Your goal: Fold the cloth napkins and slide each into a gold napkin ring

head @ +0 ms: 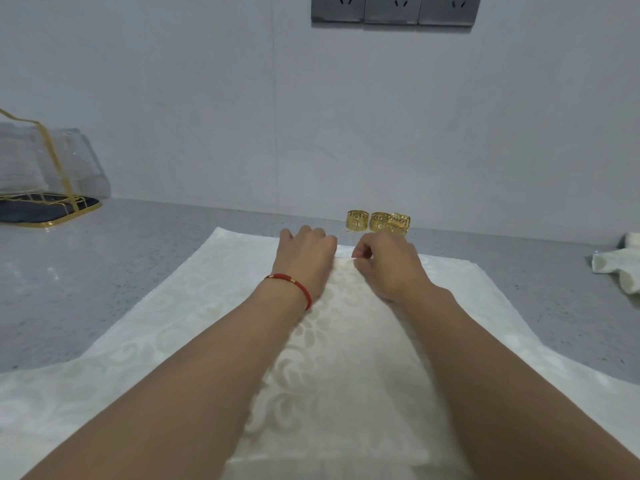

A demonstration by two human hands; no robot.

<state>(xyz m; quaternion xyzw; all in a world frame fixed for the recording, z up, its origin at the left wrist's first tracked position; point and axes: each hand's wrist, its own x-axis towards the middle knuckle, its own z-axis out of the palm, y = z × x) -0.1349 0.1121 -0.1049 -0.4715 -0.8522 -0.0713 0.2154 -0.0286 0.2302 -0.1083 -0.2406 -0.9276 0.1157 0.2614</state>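
Head view, single frame. I see both forearms reaching forward over a white patterned napkin (346, 341) spread flat on the grey speckled surface (104, 271).

Left hand (304, 258): palm down on the far part of the napkin, knuckles raised, fingers curled under at the tips. I cannot tell whether the fingertips pinch the cloth or only press on it. A red cord bracelet (294, 285) sits on that wrist.

Right hand (388, 265): just beside the left, fingers curled, thumb and forefinger drawn together at a small raised fold of napkin between the two hands. It reads as a pinch on the cloth. The hands are near each other but not touching.

Napkin: its near edge runs out of the bottom of the frame; the far edge lies just beyond the hands. The strip under the forearms looks denser than the sides, possibly doubled; I cannot confirm.

Three gold napkin rings (378, 222) stand in a row on the surface just past the napkin's far edge, near the wall, the two on the right touching or overlapping.

Another white cloth (620, 268) lies bunched at the right edge. A gold wire rack (52, 188) sits at far left.
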